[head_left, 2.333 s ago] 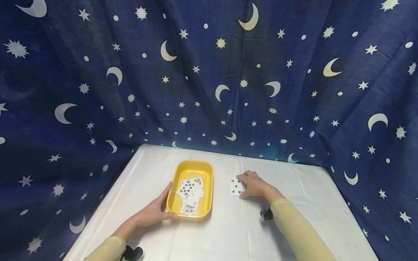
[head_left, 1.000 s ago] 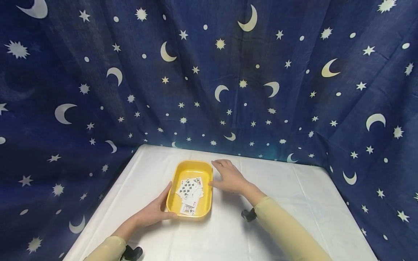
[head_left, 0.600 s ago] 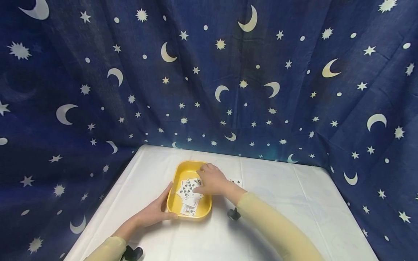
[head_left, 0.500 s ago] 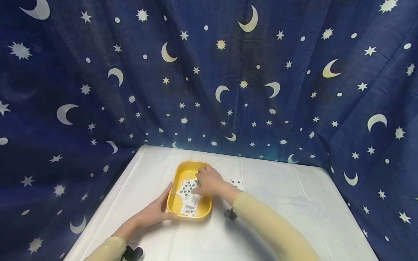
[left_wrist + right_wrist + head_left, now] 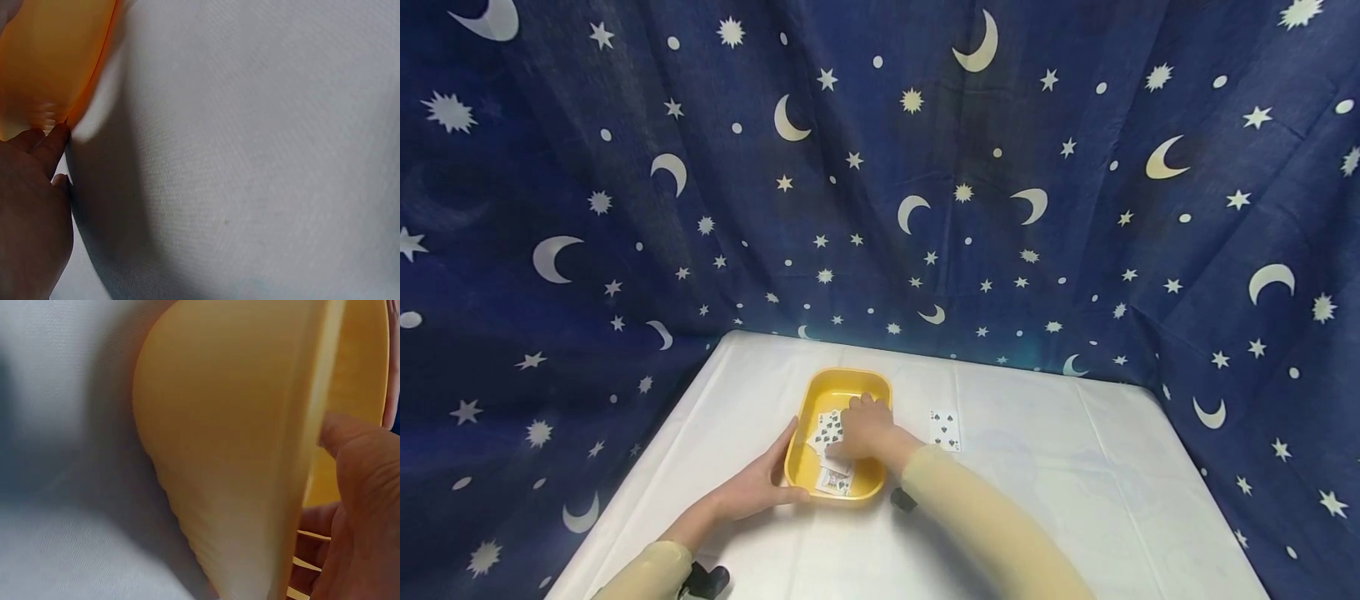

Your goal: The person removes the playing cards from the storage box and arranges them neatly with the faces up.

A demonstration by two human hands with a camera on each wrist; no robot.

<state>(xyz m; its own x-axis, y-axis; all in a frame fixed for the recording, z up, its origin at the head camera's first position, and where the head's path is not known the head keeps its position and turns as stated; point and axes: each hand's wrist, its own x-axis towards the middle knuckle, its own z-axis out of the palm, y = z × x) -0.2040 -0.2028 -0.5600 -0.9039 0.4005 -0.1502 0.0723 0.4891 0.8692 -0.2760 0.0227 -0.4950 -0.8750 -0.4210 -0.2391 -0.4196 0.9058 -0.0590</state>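
Note:
In the head view a yellow plastic tray (image 5: 880, 392) holds several loose playing cards (image 5: 829, 427), face up and overlapping. A king card (image 5: 833, 481) shows at the near end of the pile. My left hand (image 5: 748, 492) rests against the tray's left side, thumb at the near corner and straight fingers along the wall. Over the cards, inside the tray, is my right hand (image 5: 867, 429); its fingertips are hidden, so any grip on a card cannot be seen. In the right wrist view the rim hides those fingertips too. A five of spades (image 5: 944, 430) lies face up right of the tray.
The tray stands on a white cloth-covered table (image 5: 1060, 467). A dark blue curtain (image 5: 880, 208) with moons and stars hangs behind and at both sides. Black wrist mounts (image 5: 706, 581) sit under the sleeves.
My right hand has left the five of spades on the table, moved left over the tray rim and come down onto the cards. The left hand and tray stay nearly still.

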